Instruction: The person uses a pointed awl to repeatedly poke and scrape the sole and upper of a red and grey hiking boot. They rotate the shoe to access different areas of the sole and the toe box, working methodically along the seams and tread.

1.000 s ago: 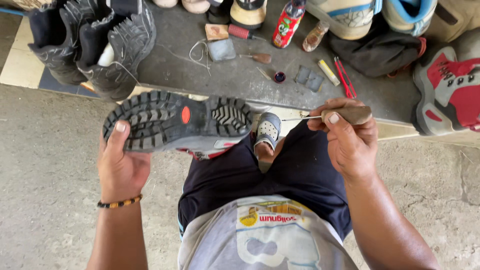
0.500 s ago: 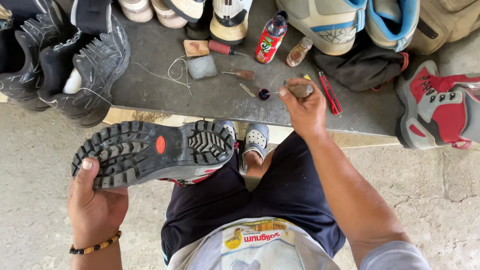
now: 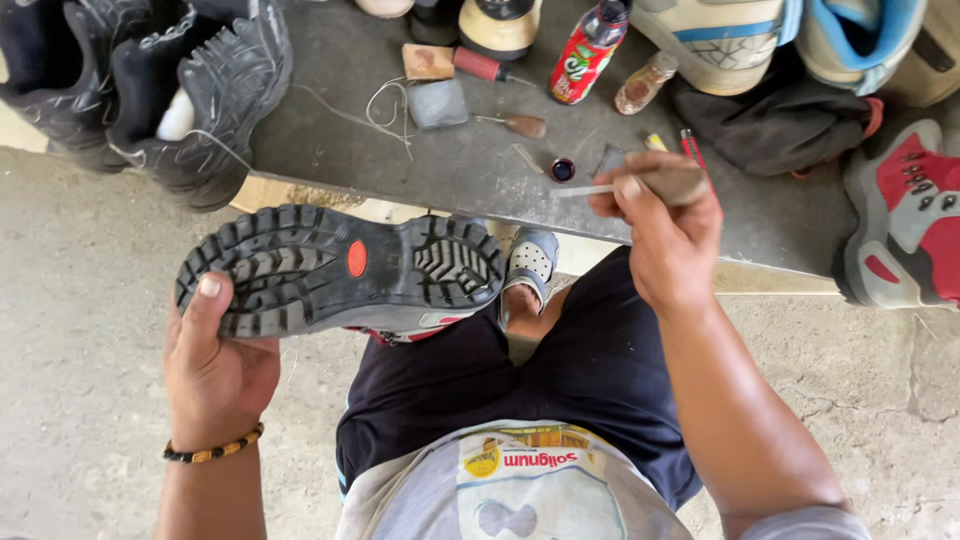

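Observation:
My left hand [image 3: 215, 365] grips the toe end of a black hiking shoe [image 3: 340, 270], held sole up over my lap, with a red oval in the tread. My right hand [image 3: 665, 235] holds a wooden-handled awl [image 3: 640, 185] whose metal tip points left toward a small dark round cap [image 3: 563, 170] on the grey slab [image 3: 450, 170]. The awl is above the slab, apart from the shoe.
On the slab lie black boots [image 3: 180, 80] at left, thread loops [image 3: 375, 105], a grey block [image 3: 438, 102], another awl [image 3: 515, 124], a red bottle [image 3: 585, 60], a small brown bottle [image 3: 640, 88] and dark cloth [image 3: 775, 125]. A red and grey shoe [image 3: 900, 220] sits right.
My right hand with the awl moved from beside the shoe out to the slab, near the small cap. The shoe in my left hand shifted slightly left.

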